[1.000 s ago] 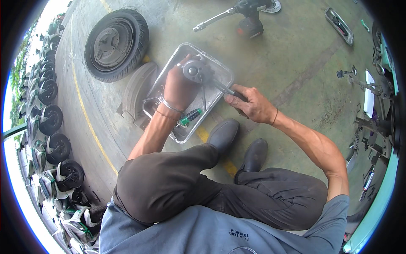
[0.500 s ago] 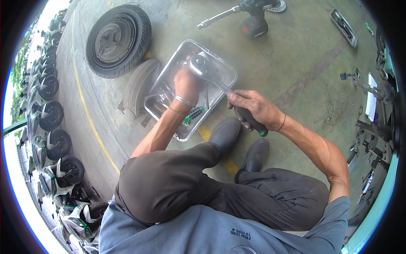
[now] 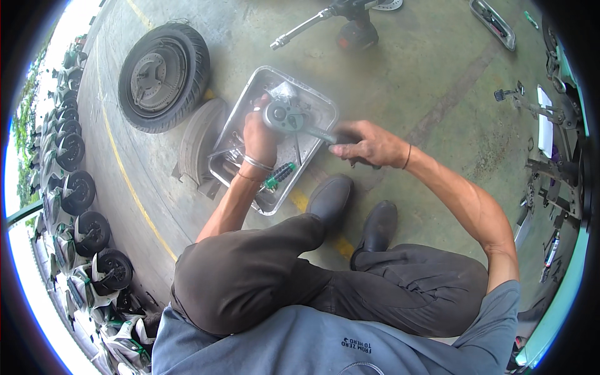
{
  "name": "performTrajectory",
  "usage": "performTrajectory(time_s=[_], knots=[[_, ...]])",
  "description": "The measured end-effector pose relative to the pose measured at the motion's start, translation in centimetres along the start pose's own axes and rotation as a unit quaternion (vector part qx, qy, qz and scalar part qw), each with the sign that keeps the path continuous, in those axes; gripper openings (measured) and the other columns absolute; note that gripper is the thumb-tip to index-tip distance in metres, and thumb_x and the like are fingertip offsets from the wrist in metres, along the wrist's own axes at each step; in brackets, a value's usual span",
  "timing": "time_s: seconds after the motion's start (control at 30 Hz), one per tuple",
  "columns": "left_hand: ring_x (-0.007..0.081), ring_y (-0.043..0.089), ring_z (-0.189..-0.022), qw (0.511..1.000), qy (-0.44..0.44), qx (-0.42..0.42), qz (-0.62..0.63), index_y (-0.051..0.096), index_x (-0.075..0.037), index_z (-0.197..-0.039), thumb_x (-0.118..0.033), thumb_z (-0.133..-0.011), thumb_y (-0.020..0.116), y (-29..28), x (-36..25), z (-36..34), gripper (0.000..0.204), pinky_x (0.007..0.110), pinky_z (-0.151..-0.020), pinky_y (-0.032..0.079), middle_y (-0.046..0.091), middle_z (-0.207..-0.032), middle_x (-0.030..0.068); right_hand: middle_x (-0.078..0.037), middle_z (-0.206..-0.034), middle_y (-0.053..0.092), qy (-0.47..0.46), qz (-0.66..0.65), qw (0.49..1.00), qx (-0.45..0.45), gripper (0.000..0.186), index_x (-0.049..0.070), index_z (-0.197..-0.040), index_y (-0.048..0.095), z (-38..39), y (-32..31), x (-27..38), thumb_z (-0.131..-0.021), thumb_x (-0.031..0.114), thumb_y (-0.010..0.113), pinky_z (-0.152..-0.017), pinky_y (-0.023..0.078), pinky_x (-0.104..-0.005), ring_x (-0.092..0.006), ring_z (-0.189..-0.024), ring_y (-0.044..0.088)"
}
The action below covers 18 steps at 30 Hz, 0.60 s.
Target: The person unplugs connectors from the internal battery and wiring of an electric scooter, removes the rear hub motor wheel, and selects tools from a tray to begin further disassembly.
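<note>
A large ratchet wrench (image 3: 285, 117) is held between my two hands above a silver metal tray (image 3: 322, 112). My left hand (image 3: 259, 136) is closed at its round head, fingers partly hidden behind it. My right hand (image 3: 372, 145) wraps round the dark handle, thumb lying along it toward the head. Beneath, the tray holds a green-and-black handled tool (image 3: 279, 176), a clear plastic bag (image 3: 284, 90) and several small metal pieces near my left wrist, too small to name.
A wheel with its tyre (image 3: 164, 78) lies at the far left, beside a curved grey fender-like part (image 3: 201, 140). Beyond the tray is a cordless power tool (image 3: 356, 31). A small tray (image 3: 494, 25) lies far right. Parked motorbikes (image 3: 81, 190) line the left; my shoes (image 3: 331, 199) are near the tray.
The ratchet has swung, its handle now lying flatter toward my right hand. My right hand has shifted slightly up and left, and the green handle end no longer shows.
</note>
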<state>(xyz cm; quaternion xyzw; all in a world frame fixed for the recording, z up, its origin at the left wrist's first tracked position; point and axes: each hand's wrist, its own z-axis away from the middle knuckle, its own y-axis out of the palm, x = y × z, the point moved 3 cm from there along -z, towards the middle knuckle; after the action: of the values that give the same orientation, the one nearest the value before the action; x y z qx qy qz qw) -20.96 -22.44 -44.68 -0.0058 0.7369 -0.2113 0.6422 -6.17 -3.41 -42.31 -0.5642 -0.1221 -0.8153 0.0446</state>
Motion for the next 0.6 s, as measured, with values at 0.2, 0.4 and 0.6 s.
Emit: performTrajectory(time_s=[0.2,0.4,0.6], knots=[[0.0133,0.057,-0.068,0.976,-0.061,0.157,-0.14,0.057,0.0,-0.124,-0.028,-0.099,0.041,1.6,-2.6,2.2,0.041,0.029,-0.058,0.046,0.059,-0.092,0.0073,-0.004,-0.08,0.059,-0.126,0.11,0.986,-0.01,0.042,0.0,-0.111,0.06,-0.2,-2.2,0.2,-0.089,0.036,0.065,-0.068,0.047,-0.0272,-0.0109,-0.075,0.055],[0.0142,0.056,-0.064,0.922,-0.315,0.226,-0.023,0.057,0.002,-0.122,-0.031,-0.099,0.04,2.3,-4.5,2.8,0.044,0.028,-0.053,0.044,0.057,-0.083,0.009,-0.002,-0.066,0.053,-0.025,0.047,0.998,-0.022,0.053,0.001,-0.101,0.062,-1.2,0.5,2.1,-0.09,0.053,0.059,-0.053,0.043,-0.0273,-0.0093,-0.056,0.05],[0.0271,0.064,-0.077,0.942,-0.137,0.252,-0.175,0.056,0.002,-0.121,-0.007,-0.08,0.063,2.5,-5.8,3.2,0.042,0.036,-0.067,0.052,0.064,-0.087,0.0172,-0.001,-0.061,0.051,-0.033,0.036,0.998,-0.05,0.052,0.001,-0.101,0.063,-0.4,1.0,2.1,-0.089,0.051,0.061,-0.051,0.041,-0.027,-0.0092,-0.054,0.049]])
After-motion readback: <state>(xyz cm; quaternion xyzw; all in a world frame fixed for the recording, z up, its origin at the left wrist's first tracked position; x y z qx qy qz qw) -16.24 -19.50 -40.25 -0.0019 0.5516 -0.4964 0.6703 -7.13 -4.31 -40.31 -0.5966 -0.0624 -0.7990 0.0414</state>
